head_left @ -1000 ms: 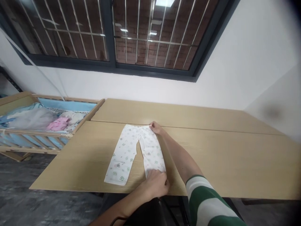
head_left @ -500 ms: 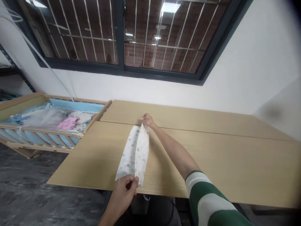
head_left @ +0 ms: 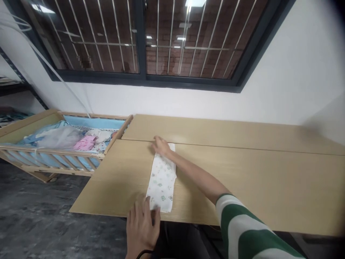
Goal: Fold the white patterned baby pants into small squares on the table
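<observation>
A white cloth (head_left: 161, 180) with small printed figures lies on the wooden table as a narrow folded strip, its length running away from me. At its near left corner, my left hand (head_left: 142, 221) rests with fingers stretched out, the tips touching the cloth's edge. My right hand (head_left: 161, 145) reaches to the far end and lies over the cloth's far left corner, fingers loosely spread and slightly blurred. Neither hand grips the cloth. Part of its far edge is hidden under the right hand.
The wooden tabletop (head_left: 242, 180) stretches right, with a seam along its back part. A wooden crib (head_left: 56, 158) with blue lining stands left, holding a pink cloth (head_left: 85, 142) and other fabrics. Behind are a white wall and a barred window (head_left: 142, 81).
The raised right flap of the cloth has been laid over to the left, so the strip is now flat. Both hands have let go of its edge and opened.
</observation>
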Demonstrator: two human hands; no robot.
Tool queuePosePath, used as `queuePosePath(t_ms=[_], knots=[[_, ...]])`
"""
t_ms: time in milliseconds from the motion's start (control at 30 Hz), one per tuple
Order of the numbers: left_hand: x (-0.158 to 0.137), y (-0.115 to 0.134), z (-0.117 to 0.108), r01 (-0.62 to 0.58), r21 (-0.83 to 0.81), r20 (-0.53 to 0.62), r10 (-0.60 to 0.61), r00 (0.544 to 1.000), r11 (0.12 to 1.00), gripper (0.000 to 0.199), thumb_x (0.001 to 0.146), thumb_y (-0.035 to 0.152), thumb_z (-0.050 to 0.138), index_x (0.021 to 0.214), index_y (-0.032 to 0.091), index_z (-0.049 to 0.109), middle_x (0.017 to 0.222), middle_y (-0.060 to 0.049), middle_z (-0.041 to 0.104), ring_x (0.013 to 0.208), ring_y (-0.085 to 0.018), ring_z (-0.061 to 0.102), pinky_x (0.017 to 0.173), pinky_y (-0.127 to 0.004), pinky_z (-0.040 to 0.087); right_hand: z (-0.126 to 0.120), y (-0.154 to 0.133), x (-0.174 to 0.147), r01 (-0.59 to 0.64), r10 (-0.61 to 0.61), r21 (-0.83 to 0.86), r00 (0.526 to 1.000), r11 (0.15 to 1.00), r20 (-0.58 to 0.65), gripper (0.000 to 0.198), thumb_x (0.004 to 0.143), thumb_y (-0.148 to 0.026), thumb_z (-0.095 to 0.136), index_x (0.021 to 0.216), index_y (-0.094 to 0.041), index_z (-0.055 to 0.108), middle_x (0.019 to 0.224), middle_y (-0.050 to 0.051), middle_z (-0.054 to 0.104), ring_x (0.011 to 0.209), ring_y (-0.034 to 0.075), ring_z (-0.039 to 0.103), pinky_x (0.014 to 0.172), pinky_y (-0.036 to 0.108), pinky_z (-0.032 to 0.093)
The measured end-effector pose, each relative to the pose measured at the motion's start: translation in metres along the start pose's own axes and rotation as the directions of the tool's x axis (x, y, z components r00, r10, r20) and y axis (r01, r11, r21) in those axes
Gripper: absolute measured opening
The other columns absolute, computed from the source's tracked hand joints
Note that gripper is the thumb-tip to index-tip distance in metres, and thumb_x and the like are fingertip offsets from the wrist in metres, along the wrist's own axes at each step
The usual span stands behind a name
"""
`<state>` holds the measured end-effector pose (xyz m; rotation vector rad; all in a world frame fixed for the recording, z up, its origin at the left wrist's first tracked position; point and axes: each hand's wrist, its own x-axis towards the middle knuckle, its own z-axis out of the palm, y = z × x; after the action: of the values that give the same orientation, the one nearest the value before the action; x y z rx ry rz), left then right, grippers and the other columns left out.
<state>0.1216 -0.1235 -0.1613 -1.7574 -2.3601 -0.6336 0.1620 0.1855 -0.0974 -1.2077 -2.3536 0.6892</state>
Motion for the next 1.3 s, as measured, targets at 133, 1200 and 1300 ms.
queuePosePath(t_ms=[133,1200,1300], knots=[[-0.024,0.008,0.022,-0.224,-0.056,-0.065,0.221,0.973,0.973,0.056,0.093,0.039,0.052,0.146,0.019,0.048,0.153,-0.016,0.046,0.143,-0.035,0.04,0.109,-0.05,0.044,0.01,-0.027,-0.094,0.56,-0.588,0.186,0.735,0.807,0.337,0.056,0.099,-0.042,0.054,0.149,-0.018,0.042,0.158,0.015,0.041,0.147,0.025,0.036,0.119,0.041,0.03],[-0.03,0.032,0.06,-0.441,0.032,-0.162,0.44,0.883,0.897,0.046,0.095,0.046,0.057,0.137,0.027,0.06,0.14,-0.006,0.062,0.121,-0.025,0.06,0.095,-0.039,0.042,-0.031,0.1,-0.03,0.529,-0.492,-0.271,0.849,0.804,0.194,0.054,0.1,-0.027,0.042,0.151,-0.012,0.042,0.162,0.017,0.032,0.151,0.03,0.026,0.122,0.051,0.02],[-0.029,0.019,0.058,-0.487,-0.02,-0.19,0.475,0.859,0.873,0.039,0.096,0.044,0.059,0.13,0.027,0.065,0.136,-0.004,0.065,0.117,-0.022,0.061,0.094,-0.035,0.041,-0.038,0.071,-0.111,0.493,-0.486,-0.183,0.87,0.85,0.083,0.04,0.1,-0.03,0.047,0.134,-0.013,0.058,0.141,0.02,0.055,0.129,0.031,0.051,0.108,0.051,0.041]])
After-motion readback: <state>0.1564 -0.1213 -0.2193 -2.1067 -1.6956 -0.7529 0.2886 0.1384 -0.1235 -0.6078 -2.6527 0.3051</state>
